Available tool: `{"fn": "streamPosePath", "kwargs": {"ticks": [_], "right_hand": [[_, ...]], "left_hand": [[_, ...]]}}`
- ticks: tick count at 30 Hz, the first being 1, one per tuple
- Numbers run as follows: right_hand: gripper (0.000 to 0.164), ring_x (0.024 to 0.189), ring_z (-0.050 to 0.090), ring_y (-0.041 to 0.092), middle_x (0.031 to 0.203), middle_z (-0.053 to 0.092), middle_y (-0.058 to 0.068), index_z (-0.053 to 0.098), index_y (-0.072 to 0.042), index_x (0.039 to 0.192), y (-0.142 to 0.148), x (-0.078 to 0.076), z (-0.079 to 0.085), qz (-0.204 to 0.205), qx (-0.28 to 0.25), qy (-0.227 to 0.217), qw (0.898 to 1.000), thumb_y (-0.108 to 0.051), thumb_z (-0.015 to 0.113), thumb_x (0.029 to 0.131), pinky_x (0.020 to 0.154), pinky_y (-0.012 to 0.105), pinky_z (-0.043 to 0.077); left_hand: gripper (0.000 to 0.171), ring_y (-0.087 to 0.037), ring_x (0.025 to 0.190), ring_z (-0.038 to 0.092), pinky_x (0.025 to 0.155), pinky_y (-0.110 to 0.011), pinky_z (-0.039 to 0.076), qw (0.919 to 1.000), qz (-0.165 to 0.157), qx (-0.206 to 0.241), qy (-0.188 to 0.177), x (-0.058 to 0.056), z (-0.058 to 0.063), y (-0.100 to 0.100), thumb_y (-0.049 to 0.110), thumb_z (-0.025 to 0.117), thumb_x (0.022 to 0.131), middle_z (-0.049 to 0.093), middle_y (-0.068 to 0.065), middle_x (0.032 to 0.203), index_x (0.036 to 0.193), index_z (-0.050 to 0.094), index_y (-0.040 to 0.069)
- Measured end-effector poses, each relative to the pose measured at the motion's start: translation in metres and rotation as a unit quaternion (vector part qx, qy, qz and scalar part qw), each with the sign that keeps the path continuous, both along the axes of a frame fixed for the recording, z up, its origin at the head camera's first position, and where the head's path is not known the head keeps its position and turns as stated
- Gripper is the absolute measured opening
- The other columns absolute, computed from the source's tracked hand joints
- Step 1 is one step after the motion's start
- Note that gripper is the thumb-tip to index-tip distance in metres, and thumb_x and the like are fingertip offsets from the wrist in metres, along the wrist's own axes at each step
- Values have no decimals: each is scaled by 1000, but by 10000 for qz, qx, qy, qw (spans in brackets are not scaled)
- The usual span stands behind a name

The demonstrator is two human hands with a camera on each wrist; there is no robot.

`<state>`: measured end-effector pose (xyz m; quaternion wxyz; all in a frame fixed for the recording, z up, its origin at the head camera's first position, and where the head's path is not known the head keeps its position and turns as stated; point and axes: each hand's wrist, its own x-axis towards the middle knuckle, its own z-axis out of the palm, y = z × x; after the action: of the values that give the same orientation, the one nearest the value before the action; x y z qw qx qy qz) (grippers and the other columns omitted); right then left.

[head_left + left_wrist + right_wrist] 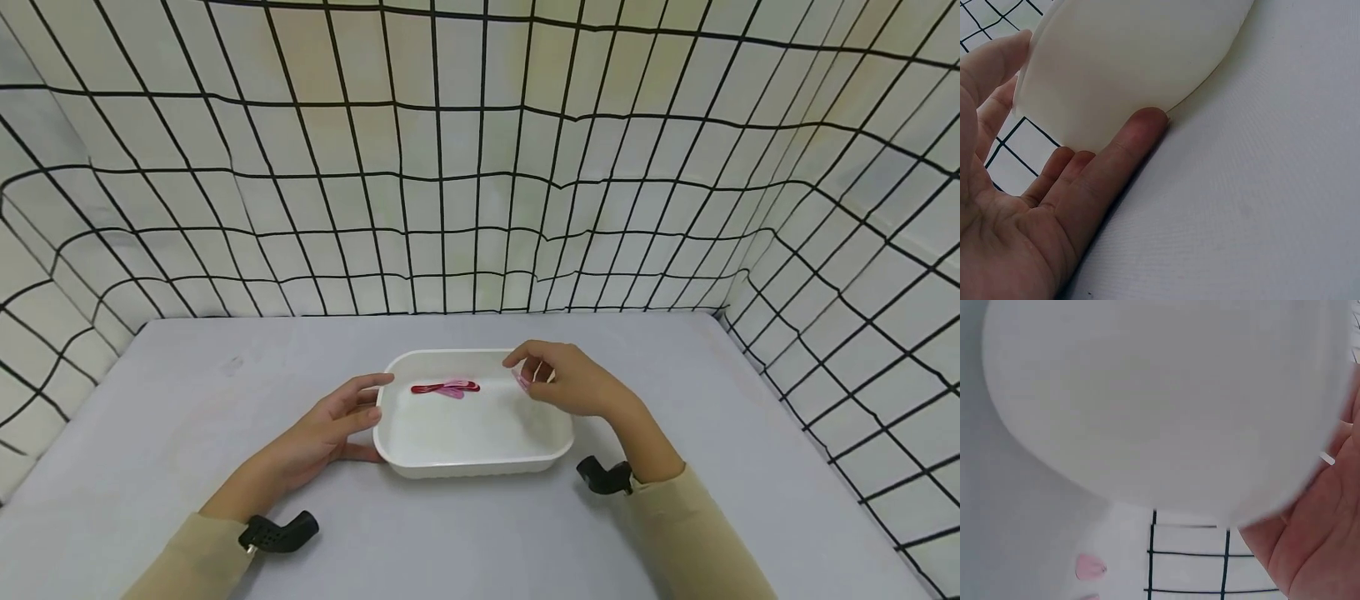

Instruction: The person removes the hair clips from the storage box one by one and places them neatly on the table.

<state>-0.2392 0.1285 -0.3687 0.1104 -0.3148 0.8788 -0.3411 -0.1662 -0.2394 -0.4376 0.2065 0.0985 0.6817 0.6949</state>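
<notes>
A white rectangular tray point(472, 458) stands on the table, seen whole in the head view. Inside it, toward the left, lie several pink and red hair clips point(448, 387), partly overlapping. Over the tray's right end my right hand point(573, 379) pinches a pink hair clip point(521, 380) between thumb and fingers. My left hand point(326, 429) rests against the tray's left end, with fairly straight fingers along the outer wall and rim. From the left wrist, one finger point(1138, 134) touches the tray's lower edge. The tray's blurred outside hides much of the right hand in the right wrist view.
A black wire mesh point(480, 175) surrounds the white-covered table point(480, 542) at the back and sides, with pale cloth behind it. Small pink shapes point(1090, 567) appear low in the right wrist view; I cannot tell what they are.
</notes>
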Motion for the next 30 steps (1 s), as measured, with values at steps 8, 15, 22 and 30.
{"fn": "streamPosePath", "kwargs": {"ticks": [8,15,22,30], "right_hand": [[31,90,59,22,98,62,3,67,-16,121,28,-13,9,-713,-480,-120,9962,-10,65,90,66,33,54],[29,87,60,26,98,61,9,65,-17,120,47,-20,9,-1004,-778,-287,9915,-7,62,92,73,39,60],[30,84,60,28,99,59,12,64,-14,122,63,-30,-2,-1255,-785,-526,9876,-7,60,93,73,38,61],[32,86,62,34,100,58,15,61,-5,127,75,-38,-15,-1533,-613,-756,9834,-10,60,95,75,36,61]], "left_hand": [[54,-30,122,55,86,-56,58,10000,-11,13,34,1,0,-1,12,50,105,28,-22,154,154,29,15],[54,-30,124,54,86,-57,58,9999,-75,66,94,1,-1,-1,11,49,105,27,-22,154,155,29,15],[54,-30,121,56,86,-57,58,9998,-92,87,121,0,-2,-1,12,50,105,26,-22,155,154,29,16],[54,-30,121,56,86,-57,58,9999,-79,59,103,0,-3,-1,13,51,105,27,-22,154,154,29,16]]}}
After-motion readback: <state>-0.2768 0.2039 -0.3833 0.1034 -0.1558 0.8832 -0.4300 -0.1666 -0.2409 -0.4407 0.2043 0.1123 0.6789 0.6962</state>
